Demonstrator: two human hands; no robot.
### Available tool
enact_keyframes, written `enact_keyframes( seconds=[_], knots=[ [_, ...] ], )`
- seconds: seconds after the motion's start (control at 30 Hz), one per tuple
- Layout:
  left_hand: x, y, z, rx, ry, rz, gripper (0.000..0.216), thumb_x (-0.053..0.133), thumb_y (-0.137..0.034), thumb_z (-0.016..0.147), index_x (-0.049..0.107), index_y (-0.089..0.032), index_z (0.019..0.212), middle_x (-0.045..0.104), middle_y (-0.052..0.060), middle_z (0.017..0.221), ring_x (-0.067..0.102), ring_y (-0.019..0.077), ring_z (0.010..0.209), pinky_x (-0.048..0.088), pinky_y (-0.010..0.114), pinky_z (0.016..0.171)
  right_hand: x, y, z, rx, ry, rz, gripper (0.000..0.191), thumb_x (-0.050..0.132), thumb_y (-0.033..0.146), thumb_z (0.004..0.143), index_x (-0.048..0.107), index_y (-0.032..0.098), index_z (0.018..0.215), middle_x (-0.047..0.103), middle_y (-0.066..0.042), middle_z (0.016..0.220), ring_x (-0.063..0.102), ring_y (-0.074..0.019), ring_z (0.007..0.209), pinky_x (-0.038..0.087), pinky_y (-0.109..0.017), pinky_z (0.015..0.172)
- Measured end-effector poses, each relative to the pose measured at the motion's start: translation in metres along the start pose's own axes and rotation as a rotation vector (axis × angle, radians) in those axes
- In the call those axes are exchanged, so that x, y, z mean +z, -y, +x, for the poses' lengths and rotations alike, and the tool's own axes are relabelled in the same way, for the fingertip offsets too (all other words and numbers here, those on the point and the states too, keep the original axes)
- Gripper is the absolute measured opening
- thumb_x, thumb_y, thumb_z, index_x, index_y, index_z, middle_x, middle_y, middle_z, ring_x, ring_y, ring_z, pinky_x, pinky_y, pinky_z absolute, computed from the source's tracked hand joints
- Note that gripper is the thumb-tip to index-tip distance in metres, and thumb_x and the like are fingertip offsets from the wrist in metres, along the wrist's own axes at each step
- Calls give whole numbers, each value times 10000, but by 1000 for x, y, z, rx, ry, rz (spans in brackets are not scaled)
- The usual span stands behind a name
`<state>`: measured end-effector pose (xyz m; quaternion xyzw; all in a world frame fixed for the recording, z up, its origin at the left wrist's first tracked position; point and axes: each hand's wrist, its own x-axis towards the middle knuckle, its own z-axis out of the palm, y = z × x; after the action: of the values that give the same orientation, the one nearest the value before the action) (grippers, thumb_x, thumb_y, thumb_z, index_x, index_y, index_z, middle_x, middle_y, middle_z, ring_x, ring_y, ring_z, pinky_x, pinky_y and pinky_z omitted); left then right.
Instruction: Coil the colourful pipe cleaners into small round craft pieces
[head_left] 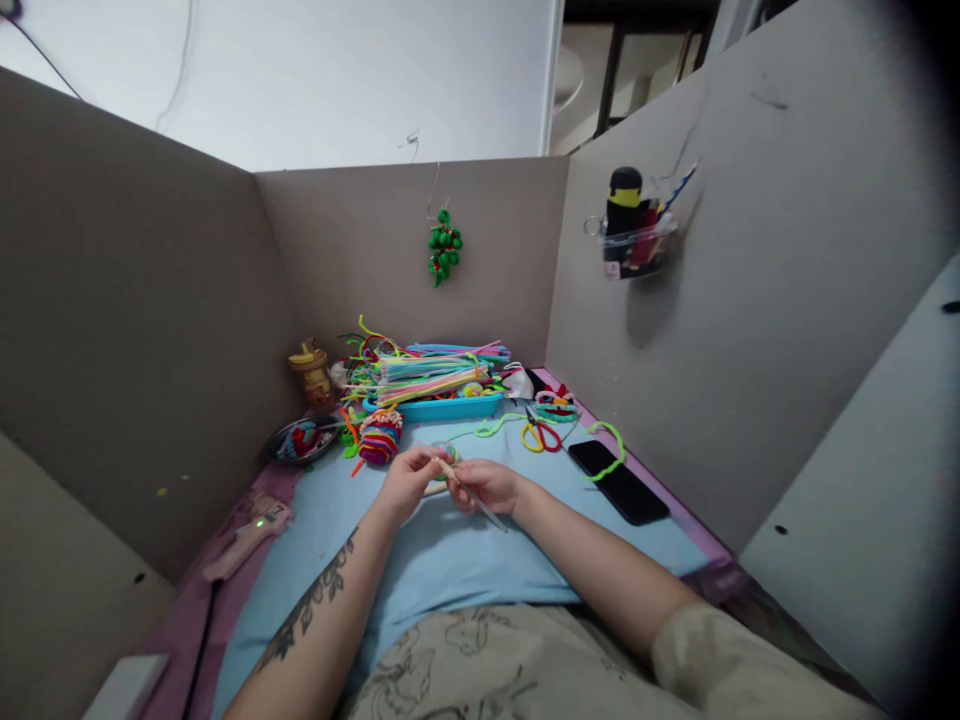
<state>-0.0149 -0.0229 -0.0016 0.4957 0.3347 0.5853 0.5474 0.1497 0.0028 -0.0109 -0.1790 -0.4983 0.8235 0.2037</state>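
Both my hands meet above the light blue cloth [420, 545], fingertips pinched close together. Between them is a cream pipe cleaner [447, 470] that looks coiled or twisted. My left hand [411, 478] pinches its upper end. My right hand [486, 484] grips lower down, and a thin whitish strip [489, 513] sticks out below its fingers. I cannot tell whether that strip is part of the same piece. A small green-edged round item shows just behind the fingertips, partly hidden. Beyond my left hand lies a striped multicoloured bundle [380, 437].
A blue tray [450, 409] heaped with pipe cleaners [435, 378] stands at the back. Scissors [541, 434], a black phone [622, 485] and a green pipe cleaner [616, 455] lie right. Leftward are a metal bowl [304, 440], a yellow cup [310, 372] and a pink glue gun [247, 540]. Grey panels enclose the table.
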Motion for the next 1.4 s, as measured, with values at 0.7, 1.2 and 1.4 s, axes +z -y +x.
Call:
enact_keyframes(
  seconds=[0.7, 1.2, 1.4],
  knots=[
    [5, 8, 5, 67, -263, 111, 218, 754, -298, 560, 645, -134, 652, 677, 40, 700, 607, 145, 622, 469, 255, 614, 8, -5, 10, -705, -717, -1331, 274, 481, 287, 867, 623, 171, 664, 591, -12, 647, 516, -116, 646, 358, -218, 625],
    [4, 10, 8, -17, -196, 77, 347, 785, -350, 525, 691, -126, 772, 695, 88, 840, 629, 175, 728, 479, 245, 636, -2, -6, 15, -592, -740, -1264, 298, 464, 282, 856, 590, 168, 611, 547, 10, 568, 486, -110, 574, 323, -203, 543],
    [3, -2, 3, 25, -87, 128, 285, 741, -361, 593, 702, -140, 769, 698, 81, 842, 625, 185, 741, 473, 265, 677, -2, 0, 7, -402, -579, -868, 372, 488, 422, 827, 542, 165, 563, 437, 46, 407, 396, -85, 409, 278, -198, 441]
  ],
)
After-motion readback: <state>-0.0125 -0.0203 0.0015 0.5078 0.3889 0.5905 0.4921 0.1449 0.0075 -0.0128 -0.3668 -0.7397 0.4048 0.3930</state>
